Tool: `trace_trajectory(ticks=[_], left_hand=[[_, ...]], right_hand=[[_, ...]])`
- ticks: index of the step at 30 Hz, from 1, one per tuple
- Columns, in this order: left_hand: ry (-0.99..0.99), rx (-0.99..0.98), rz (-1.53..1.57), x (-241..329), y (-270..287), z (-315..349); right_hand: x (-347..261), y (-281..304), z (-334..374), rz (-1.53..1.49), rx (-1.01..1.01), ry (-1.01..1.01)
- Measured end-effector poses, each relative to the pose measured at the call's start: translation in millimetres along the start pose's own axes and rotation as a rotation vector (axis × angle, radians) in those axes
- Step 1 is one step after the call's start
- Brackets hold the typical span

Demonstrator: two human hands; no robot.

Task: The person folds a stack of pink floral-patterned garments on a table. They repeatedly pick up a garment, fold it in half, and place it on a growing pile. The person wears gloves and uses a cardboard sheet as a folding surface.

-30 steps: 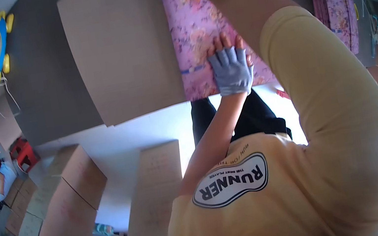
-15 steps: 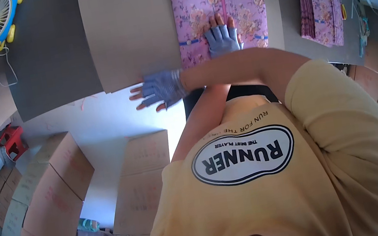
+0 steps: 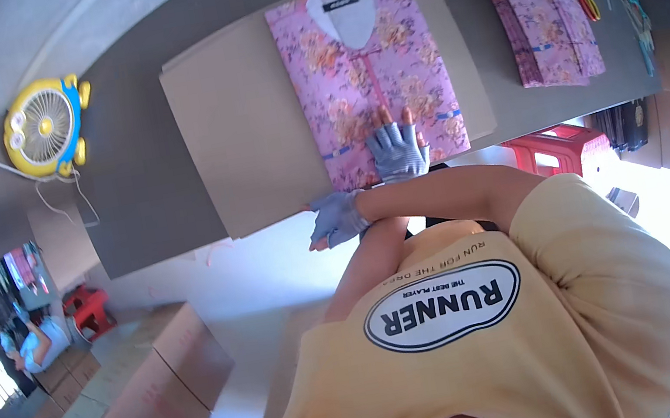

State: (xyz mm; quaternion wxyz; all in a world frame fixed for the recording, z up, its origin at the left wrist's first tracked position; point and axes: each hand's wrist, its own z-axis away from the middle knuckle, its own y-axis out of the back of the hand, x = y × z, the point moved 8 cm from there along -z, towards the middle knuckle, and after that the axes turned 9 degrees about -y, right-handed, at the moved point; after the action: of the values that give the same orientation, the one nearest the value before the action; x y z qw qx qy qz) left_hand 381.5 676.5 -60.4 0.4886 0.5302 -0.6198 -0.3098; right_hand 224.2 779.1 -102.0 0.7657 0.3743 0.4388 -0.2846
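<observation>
A folded pink floral garment (image 3: 331,77), with a pale neck opening and a dark neck label, lies on a sheet of brown cardboard (image 3: 242,127). My left hand (image 3: 399,150), in a grey-blue fingerless glove, rests flat on its lower front, fingers stretched toward the neck. Crossing over the left forearm, my right arm reaches leftward. My right hand (image 3: 338,219), gloved alike, is by the near table edge, just below the garment's lower left corner. Its fingers are partly hidden, but the visible tips stand apart and nothing shows in them.
More folded floral garments (image 3: 537,16) are stacked on the grey table (image 3: 141,188) at right, beside yellow-handled scissors (image 3: 589,5). A yellow-and-blue fan (image 3: 45,126) stands at left. Cardboard boxes (image 3: 143,409) and a red stool (image 3: 87,312) are lower left; another red stool (image 3: 560,149) is right. A co-worker (image 3: 43,342) sits far left.
The view has shifted, showing more of the table's far side. My right hand has drawn in toward the left wrist, its fingers less spread. The left hand stays on the garment.
</observation>
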Motion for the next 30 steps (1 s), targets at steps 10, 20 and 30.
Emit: trace_trajectory(ticks=[10,20,30], left_hand=[[0.020,-0.026,-0.123,19.6,1.6,4.2],[-0.437,0.133,0.216,190.3,47.9,-168.8],[-0.357,-0.594,-0.308,323.2,-186.2,-290.0]], right_hand=[[126.6,85.1,345.0,-0.325,1.521,-1.294],[99.8,110.3,610.3,-0.983,1.738,-0.541],[252.9,136.0,718.3,0.550,1.523,-1.518]])
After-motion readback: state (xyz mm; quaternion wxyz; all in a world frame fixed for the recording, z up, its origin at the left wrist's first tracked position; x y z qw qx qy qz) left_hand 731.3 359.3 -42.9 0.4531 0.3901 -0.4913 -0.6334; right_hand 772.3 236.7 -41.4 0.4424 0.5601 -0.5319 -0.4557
